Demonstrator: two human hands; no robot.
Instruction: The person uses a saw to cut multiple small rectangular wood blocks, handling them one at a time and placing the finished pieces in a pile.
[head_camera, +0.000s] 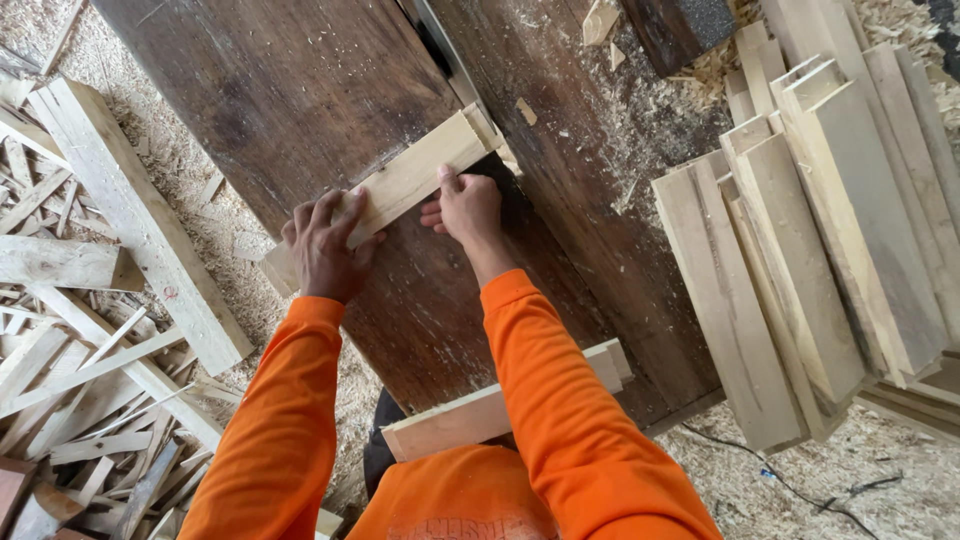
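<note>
Lying slantwise on the dark, worn wooden table (300, 90), a pale rectangular wood block (400, 185) is pressed down by both hands. The left hand (325, 250) lies over its lower end, fingers curled across the top; the right hand (465, 210) pinches its near edge. Another pale wood plank (470, 420) rests at the table's near edge. Stacked pale boards (800, 250) lie to the right, offcut strips (80, 400) and sawdust to the left.

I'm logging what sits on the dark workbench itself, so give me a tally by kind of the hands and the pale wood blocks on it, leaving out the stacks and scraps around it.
Hands: 2, left hand and right hand, both on the far block
Pale wood blocks: 2, far block and near block
Total: 4
</note>
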